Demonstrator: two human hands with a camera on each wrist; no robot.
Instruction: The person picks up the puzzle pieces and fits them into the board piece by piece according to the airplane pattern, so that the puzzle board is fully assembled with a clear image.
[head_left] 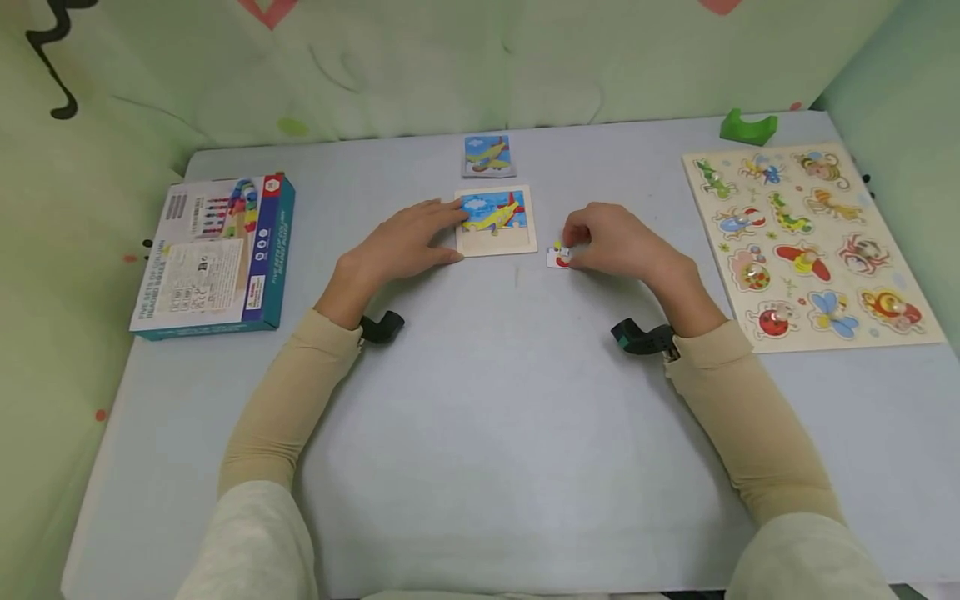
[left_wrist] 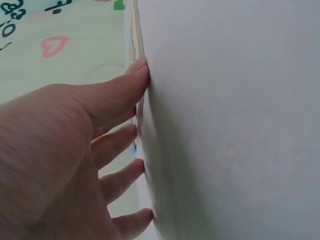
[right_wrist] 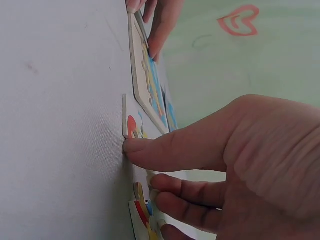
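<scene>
My left hand lies at the left side of a small wooden puzzle tray. Its fingers are spread, with fingertips on the frame and the thumb at the lower left corner. Inside the tray, a yellow airplane picture on blue fills the upper part, and bare wood shows below. To the right, my right hand pinches with thumb and curled fingers at a small white puzzle piece with red on it. Another red-and-white piece lies under that hand in the right wrist view.
A card with the same airplane lies behind the tray. On the left sits a teal-edged toy box. A large wooden board of insect pieces lies on the right, with a green curved block behind it.
</scene>
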